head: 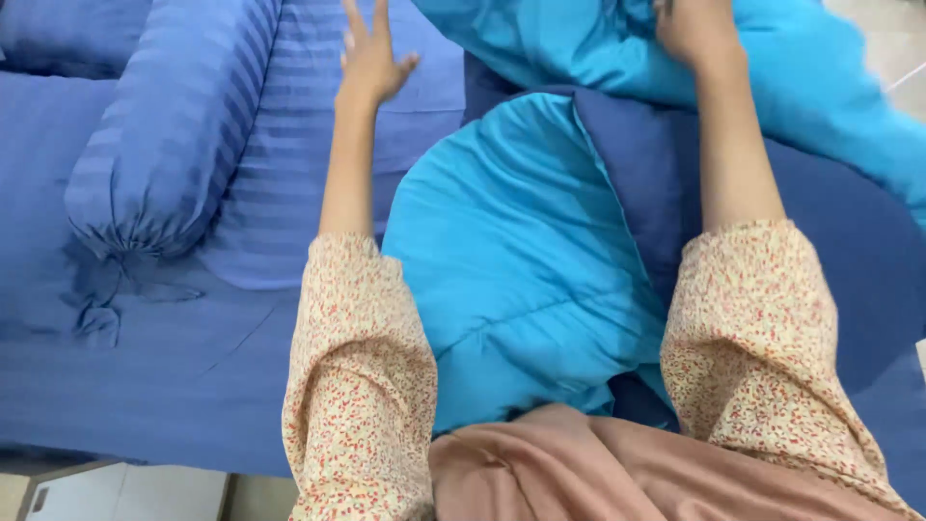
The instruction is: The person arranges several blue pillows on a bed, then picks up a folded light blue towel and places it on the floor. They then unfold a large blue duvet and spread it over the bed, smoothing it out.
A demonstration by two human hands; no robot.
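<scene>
Hands reach across the bed (145,405) from its near edge: the right hand (696,31) grips a fold of the turquoise-and-navy comforter (521,251), bunched over the bed's right half, as if to lift it. Left hand (371,58), fingers spread and empty, hovers above the striped pillow (289,164), beside the bolster (164,135) toward the left edge.

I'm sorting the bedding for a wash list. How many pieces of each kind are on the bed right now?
Bolster pillow, blue striped: 1
Flat pillow, blue striped: 1
Comforter, turquoise with navy side: 1
Bed sheet, blue: 1
Total: 4

The left hand is spread open over the flat pillow; the right hand rests on the comforter.
</scene>
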